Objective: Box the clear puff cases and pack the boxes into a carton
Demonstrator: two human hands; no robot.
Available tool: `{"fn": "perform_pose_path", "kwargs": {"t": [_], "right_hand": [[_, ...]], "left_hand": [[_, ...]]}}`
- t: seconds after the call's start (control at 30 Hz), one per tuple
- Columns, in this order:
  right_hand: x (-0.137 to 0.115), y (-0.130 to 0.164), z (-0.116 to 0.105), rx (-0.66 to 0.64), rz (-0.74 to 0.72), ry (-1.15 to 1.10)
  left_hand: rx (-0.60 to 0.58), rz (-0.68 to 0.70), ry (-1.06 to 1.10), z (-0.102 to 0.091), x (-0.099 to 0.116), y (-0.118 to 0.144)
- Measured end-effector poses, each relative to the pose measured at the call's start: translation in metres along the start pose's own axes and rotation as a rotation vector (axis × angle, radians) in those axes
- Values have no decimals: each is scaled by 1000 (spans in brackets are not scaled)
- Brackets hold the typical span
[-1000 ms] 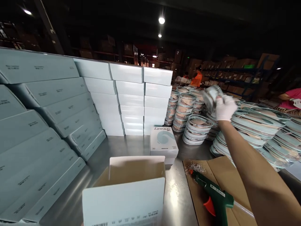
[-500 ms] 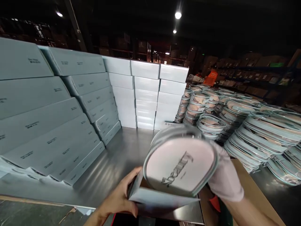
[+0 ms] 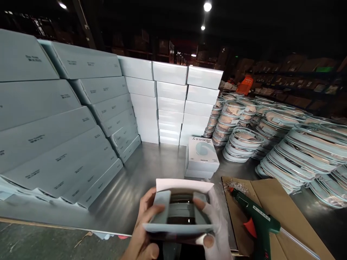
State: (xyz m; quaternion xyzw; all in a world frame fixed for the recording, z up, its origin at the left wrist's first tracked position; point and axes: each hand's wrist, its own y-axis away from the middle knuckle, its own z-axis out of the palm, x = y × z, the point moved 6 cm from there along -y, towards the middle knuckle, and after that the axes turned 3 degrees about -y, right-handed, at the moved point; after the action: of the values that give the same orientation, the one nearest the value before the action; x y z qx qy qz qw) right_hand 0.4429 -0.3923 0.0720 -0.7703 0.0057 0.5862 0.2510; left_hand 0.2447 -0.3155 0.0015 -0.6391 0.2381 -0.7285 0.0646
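Now the round compact sits inside the open box [image 3: 180,213] (it was above it before), left hand [image 3: 143,231] and gloved right hand [image 3: 215,231] gripping the flaps. Behind, a closed box [image 3: 202,153] reads "Beauty" upside down beside a green glue gun [image 3: 256,220].

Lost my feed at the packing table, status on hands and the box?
Left hand and right hand both gripping open box. Round item seated inside, flaps up. Glue gun lies to the right, apart from hands.

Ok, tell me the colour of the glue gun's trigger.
Red-orange; the glue gun body is green. The head view, the only one, shows it.
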Motion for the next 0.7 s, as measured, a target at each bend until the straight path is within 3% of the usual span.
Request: {"fn": "perform_pose_path", "kwargs": {"t": [0.07,0.17,0.23,0.3,0.37,0.43,0.47,0.5,0.57,0.63,0.7], "right_hand": [[8,6,5,86,92,51],[11,17,15,206,216,92],[5,19,17,245,206,95],[-3,14,8,194,147,115],[-7,8,-25,169,93,225],[-6,6,-84,263,128,477],[-3,8,-118,344,193,658],[5,12,-151,381,357,845],[24,25,-201,349,650,966],[40,39,-224,285,804,879],[47,47,-222,246,791,715]], "left_hand": [[-12,-5,-72,8,7,-1],[129,-64,-78,8,17,-6],[187,-128,-78,4,23,-9],[106,-255,-125,3,22,-11],[-33,-354,-186,0,20,-12],[-127,-370,-205,-5,19,-15],[-156,-362,-204,-8,18,-17],[-180,-351,-201,-10,18,-18],[-226,-329,-191,-12,17,-21],[-249,-334,-190,-13,15,-23],[-262,-340,-212,-15,13,-28]]}}
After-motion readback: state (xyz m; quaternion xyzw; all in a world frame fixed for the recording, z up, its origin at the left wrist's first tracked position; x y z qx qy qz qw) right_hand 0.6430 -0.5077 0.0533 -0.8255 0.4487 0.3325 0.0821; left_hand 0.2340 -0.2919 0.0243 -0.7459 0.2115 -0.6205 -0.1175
